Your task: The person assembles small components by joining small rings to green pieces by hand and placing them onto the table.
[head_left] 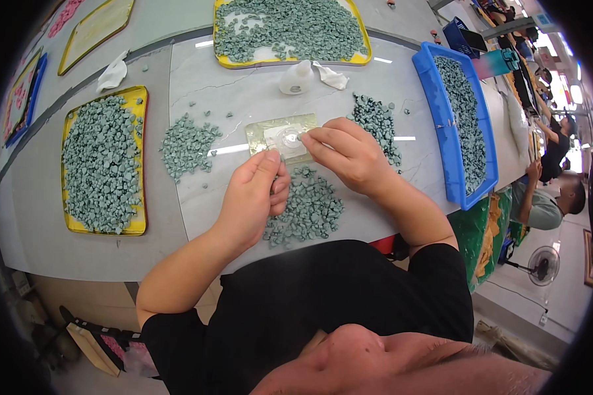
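Both hands meet over a small yellowish flat pad (260,135), on which a small clear round dish (288,138) rests. My right hand (352,157) pinches a small green piece at its fingertips, beside the dish. Thumb and forefinger of my left hand (254,191) are pressed together at the pad's near edge; whatever they hold is too small to make out. A heap of small green pieces (306,207) lies just below the hands. Another heap (188,145) spreads to the left, and darker-sided green pieces (375,122) lie to the right of the pad.
Yellow-rimmed trays of green pieces stand at the left (143,164) and the far side (296,64). A long blue tray (448,141) sits at the right. A white bottle (297,78) stands beyond the pad, near a crumpled tissue (331,76). Other people (553,197) are at the far right.
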The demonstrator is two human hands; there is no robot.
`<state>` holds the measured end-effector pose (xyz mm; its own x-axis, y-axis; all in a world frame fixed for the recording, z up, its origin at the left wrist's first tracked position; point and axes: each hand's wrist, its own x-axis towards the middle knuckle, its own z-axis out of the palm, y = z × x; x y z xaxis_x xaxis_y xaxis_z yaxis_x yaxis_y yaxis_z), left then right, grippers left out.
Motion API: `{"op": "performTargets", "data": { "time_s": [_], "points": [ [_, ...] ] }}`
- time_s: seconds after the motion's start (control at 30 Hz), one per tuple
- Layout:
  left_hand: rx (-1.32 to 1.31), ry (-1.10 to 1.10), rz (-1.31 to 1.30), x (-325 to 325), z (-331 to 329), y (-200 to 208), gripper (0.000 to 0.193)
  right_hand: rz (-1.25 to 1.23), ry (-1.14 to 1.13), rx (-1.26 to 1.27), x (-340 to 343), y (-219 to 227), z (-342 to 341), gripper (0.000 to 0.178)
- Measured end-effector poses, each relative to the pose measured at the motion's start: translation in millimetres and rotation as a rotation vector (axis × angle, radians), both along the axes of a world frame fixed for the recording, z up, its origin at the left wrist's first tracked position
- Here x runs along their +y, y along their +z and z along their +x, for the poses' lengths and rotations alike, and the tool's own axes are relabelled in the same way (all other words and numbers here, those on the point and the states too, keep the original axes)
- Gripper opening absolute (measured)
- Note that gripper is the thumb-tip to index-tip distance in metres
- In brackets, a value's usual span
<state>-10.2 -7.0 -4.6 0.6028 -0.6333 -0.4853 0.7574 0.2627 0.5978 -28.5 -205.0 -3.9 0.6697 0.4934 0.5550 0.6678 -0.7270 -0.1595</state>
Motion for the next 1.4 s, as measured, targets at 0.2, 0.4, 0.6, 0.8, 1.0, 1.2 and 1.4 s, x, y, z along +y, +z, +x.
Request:
{"op": "performTargets", "data": {
  "time_s": [0.2,0.4,0.6,0.8,1.0,1.2,1.4],
  "points": [
    [0.01,-0.011,0.016,1.2,0.5,0.0,0.023,-0.022,0.017,0.0,1.1,-1.4,2.3,0.037],
    [-0.014,-0.017,0.001,-0.3,0.6,-0.1,0.024,0.391,-0.079,0.203,7.8,-8.7,-2.2,0.021],
    [0.053,-0.035,-0.084,-4.0,0.8,6.2,0.025,0.828,-0.119,0.637,15.9,-3.2,-13.2,0.013],
    [0.092,-0.09,-0.116,-6.1,-1.6,9.8,0.027,0.774,-0.083,0.481,16.0,1.6,-14.9,0.013],
    [0.091,-0.106,-0.14,-7.2,-3.4,10.6,0.026,0.546,-0.012,0.148,17.9,4.5,-12.5,0.02],
    [0.054,-0.079,-0.167,-8.7,-8.3,11.8,0.026,0.441,0.059,0.03,17.6,4.9,-12.3,0.023],
    [-0.161,0.01,-0.091,-14.6,-15.6,9.5,0.025,0.423,0.077,-0.039,17.9,2.8,-13.2,0.024]
  ]
}}
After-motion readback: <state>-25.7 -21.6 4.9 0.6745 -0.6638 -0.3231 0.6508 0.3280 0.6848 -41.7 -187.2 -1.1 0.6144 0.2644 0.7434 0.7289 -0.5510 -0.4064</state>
